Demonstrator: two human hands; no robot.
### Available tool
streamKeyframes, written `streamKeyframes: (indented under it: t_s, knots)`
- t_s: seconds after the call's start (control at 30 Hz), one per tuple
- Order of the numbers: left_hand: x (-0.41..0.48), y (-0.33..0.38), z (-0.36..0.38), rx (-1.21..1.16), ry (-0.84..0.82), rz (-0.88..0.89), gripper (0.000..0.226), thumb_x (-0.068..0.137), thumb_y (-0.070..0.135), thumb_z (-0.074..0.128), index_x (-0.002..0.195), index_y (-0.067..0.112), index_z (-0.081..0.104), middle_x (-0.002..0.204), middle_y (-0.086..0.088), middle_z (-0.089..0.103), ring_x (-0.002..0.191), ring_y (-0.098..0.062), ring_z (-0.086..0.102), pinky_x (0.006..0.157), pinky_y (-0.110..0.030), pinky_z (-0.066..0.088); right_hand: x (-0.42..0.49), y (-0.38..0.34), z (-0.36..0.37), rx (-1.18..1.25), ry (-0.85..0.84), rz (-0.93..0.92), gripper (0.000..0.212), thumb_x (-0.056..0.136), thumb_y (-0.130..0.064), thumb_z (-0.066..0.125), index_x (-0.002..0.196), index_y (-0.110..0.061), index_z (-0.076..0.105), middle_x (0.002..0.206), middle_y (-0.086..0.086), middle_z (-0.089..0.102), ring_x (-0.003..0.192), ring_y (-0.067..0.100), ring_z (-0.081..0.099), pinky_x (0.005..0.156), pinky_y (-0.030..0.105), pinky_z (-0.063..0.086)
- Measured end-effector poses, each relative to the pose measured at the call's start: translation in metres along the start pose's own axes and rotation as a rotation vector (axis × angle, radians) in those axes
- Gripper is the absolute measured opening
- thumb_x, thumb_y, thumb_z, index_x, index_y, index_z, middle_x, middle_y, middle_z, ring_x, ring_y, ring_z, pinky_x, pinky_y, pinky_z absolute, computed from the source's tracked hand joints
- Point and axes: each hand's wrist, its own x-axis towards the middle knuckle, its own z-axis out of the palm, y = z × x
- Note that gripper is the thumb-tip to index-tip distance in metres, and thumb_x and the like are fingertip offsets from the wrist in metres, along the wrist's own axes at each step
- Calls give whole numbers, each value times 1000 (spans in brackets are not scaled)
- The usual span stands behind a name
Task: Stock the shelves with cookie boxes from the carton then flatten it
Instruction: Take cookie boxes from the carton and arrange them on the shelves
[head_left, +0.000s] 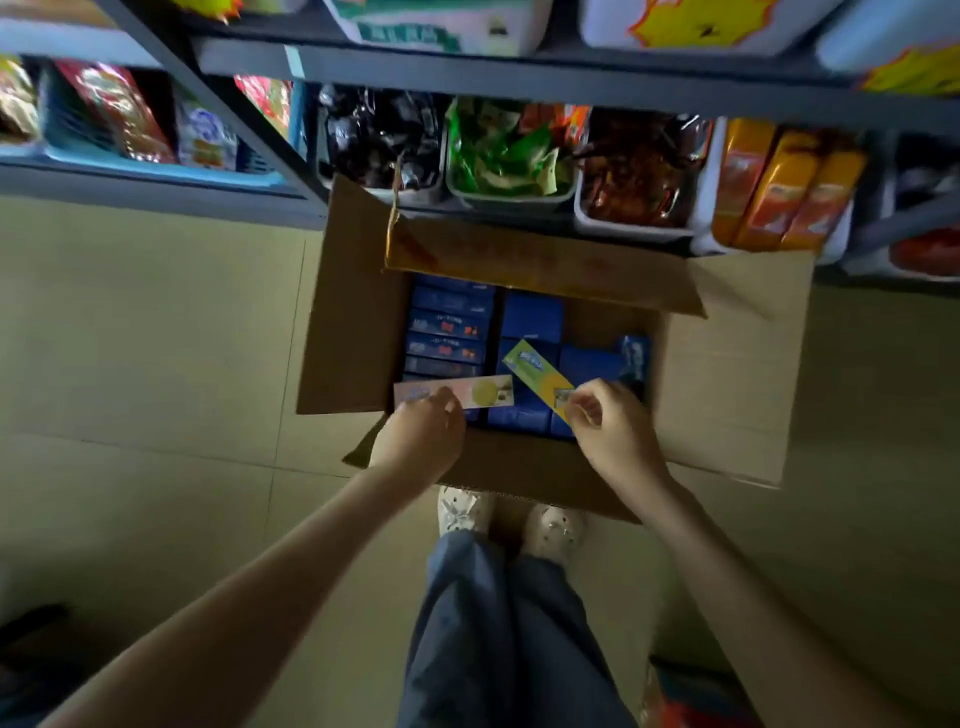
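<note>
I have the left hand (423, 434) pinching a pink cookie box (457, 393) and the right hand (613, 423) pinching a green cookie box (537, 371), each by its near end. That grip looks meant to lift them clear of the blue boxes (449, 332) packed in the open carton (353, 322) on the floor below the shelves (519, 73).

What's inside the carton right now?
Rows of blue cookie boxes sit in the carton. Over them, left hand holds a pink box, right hand a green box. The far flap hides the rear; lower layers unseen.
</note>
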Motion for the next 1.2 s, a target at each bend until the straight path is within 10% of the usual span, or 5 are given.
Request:
streamKeyframes:
  t_s: [0.2,0.6,1.0,1.2]
  knots:
    - [73,-50,79,36,-260,-127,38,91,9,41,129,5,46,135,-19,43,113,-33,52,90,-37,44,38,61,83,-113,-135,65,24,90,-14,61,112,-4,57,111,12,58,108,26,53,85,28,41]
    - [185,-77,174,320,-20,19,75,87,21,61,146,15,15,148,-10,22,137,-31,22,117,-45,15,127,132,171,-331,-126,289,87,83,-22,70,148,-16,13,146,11,28,135,30,27,108,47,22]
    - [180,-94,195,336,-42,64,71,86,43,59,143,21,23,142,-7,28,134,-29,23,115,-46,9,119,149,182,-332,-155,253,88,81,-26,72,147,-15,15,144,11,32,134,29,29,107,46,24]
    - [187,-65,161,78,97,115,55,94,36,47,144,19,29,142,-7,35,132,-27,30,111,-44,19,134,103,163,-147,92,58,72,85,-23,68,144,-14,28,141,10,35,131,28,31,104,47,27]
